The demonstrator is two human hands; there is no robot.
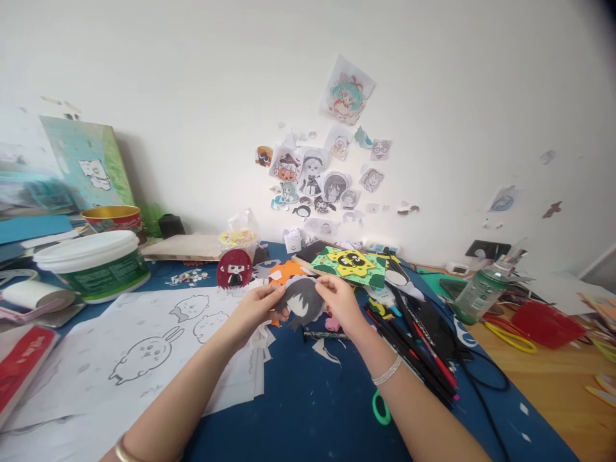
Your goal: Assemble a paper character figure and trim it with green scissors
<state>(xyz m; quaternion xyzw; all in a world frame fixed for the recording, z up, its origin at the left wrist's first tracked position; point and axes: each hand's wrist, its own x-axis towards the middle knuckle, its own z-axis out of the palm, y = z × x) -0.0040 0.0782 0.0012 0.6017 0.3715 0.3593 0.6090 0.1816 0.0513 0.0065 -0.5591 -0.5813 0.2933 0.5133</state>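
Note:
Both my hands hold a grey and black paper cut-out (303, 300) up above a blue mat (317, 404). My left hand (257, 308) pinches its left edge with fingers closed. My right hand (339, 301) pinches its right edge; a bracelet sits on that wrist. An orange paper piece (285, 272) lies just behind the cut-out. A round dark red character cut-out (234, 268) stands to the left of my hands.
White sheets with drawn animal outlines (144, 346) lie at left beside a white and green tub (94, 263). A green card with a yellow flower figure (350, 264), several pencils (418, 340), a green bottle (479, 292), a red tray (546, 324) and green scissors handles (381, 408) lie at right. Stickers cover the wall (317, 179).

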